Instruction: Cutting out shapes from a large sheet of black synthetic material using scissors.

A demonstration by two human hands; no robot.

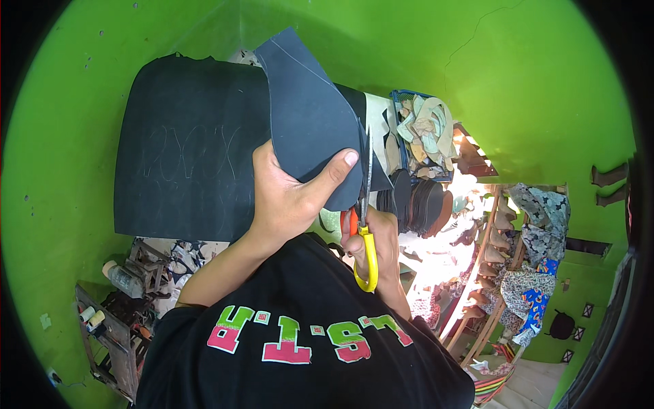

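Nearest the camera is the person's black shirt [300, 341], printed across the chest with blocky pink and green lettering edged in white. Just above it, the right hand [378, 249] is clenched around the yellow and orange handles of a pair of scissors [366, 225], whose blades point up into the edge of a dark sheet piece [310, 116]. The left hand [289, 194] grasps that piece from the lower left, thumb pressed flat on its face and the fingers hidden behind it. The piece is dark grey and curved along one side, with a thin pale line drawn across its top.

Behind it lies a larger dark sheet [187, 150], marked faintly with chalked outlines. To the right, a blue crate [402, 146] holds pale cut scraps, and a stack of dark oval cut-outs [419, 201] sits just below it. Further right, a wooden rack [487, 273] carries shoe forms. Green walls [82, 136] surround everything.
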